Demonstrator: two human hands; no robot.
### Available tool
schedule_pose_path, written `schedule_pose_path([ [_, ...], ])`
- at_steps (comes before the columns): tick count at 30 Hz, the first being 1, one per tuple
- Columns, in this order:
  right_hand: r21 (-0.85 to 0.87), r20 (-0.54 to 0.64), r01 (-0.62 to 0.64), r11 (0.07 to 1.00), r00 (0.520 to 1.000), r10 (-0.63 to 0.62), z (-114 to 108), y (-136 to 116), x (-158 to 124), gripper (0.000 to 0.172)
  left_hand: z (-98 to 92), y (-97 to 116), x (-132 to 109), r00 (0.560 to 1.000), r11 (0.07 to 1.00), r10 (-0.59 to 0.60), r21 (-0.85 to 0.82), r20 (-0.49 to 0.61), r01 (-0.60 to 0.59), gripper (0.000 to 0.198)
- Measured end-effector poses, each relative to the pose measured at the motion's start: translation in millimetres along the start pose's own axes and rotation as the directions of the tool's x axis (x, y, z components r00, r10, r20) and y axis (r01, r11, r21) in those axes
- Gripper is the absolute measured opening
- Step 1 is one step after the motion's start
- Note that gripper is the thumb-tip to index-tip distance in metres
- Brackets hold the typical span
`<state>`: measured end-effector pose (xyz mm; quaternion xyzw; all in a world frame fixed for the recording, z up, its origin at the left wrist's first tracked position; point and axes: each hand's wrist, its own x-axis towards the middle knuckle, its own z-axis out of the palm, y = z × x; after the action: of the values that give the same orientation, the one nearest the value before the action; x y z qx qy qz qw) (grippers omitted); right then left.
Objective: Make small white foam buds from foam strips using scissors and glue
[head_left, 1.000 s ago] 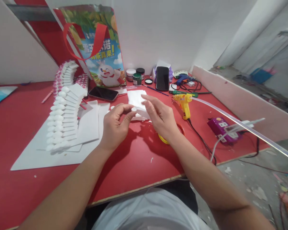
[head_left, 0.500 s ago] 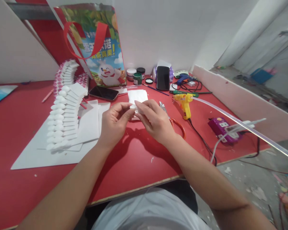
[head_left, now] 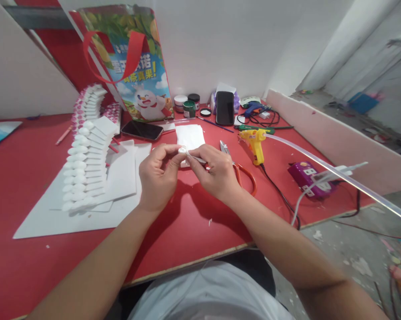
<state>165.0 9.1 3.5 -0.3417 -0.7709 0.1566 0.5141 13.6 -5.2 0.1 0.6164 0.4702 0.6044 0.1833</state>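
Above the red table, my left hand (head_left: 158,175) and my right hand (head_left: 216,171) meet at a small white wrapped piece (head_left: 182,150), both closed on it with thumb and fingers. Its rounded end shows between the fingertips; a thin pale strip runs back under my right fingers, which partly hide it. Just behind the hands lies a stack of white paper sheets (head_left: 190,135). To the left, a curved row of white spoon-shaped pieces (head_left: 78,166) with flat handles rests over white boards (head_left: 120,178).
Orange-handled scissors (head_left: 245,178) lie right of my right hand, near a yellow glue gun (head_left: 257,144) with a long clear glue stick. A purple power box (head_left: 310,180) has cables. Behind are a phone (head_left: 142,130), paint jars (head_left: 189,109) and a printed bag (head_left: 130,66).
The white piece has turned between my fingers, so its rounded end now faces up more. My right fingers have shifted along it. The view has moved slightly.
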Motion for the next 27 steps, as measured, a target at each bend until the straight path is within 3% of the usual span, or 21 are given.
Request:
schedule_pose_path([
  [4, 0.089, 0.030, -0.031, 0.996, 0.999, 0.028, -2, 3, 1, 0.015, -0.8, -8, 0, 0.950, 0.938, 0.311, 0.169, -0.025, -0.303, 0.011],
  [7, 0.084, 0.032, -0.075, 0.994, 0.997, 0.073, -5, 5, 1, 0.016, 0.2, -10, -1, 0.917, 0.894, 0.399, 0.209, 0.026, -0.395, 0.019],
  [10, 0.095, 0.046, -0.080, 0.992, 0.996, 0.076, -10, 7, 3, 0.016, -0.4, -7, -1, 0.943, 0.931, 0.326, 0.148, 0.071, -0.333, 0.019],
  [13, 0.129, 0.094, -0.047, 0.991, 0.995, 0.035, -17, 8, 6, 0.016, -4.8, -3, 4, 0.983, 0.990, 0.143, -0.026, 0.118, -0.141, 0.013],
  [16, 0.153, 0.122, 0.021, 0.988, 0.992, -0.040, -21, 10, 8, 0.015, -11.7, -1, 11, 0.974, 0.988, 0.004, -0.152, 0.226, 0.031, 0.017],
  [21, 0.138, 0.135, 0.048, 0.989, 0.989, -0.067, -21, 12, 8, 0.018, -17.4, -1, 17, 0.951, 0.991, 0.029, -0.133, 0.309, 0.013, 0.019],
  [27, 0.052, 0.173, -0.043, 0.998, 0.984, 0.033, -19, 14, 7, 0.023, -10.5, 1, 10, 0.960, 0.997, -0.018, -0.068, 0.280, 0.039, 0.018],
])
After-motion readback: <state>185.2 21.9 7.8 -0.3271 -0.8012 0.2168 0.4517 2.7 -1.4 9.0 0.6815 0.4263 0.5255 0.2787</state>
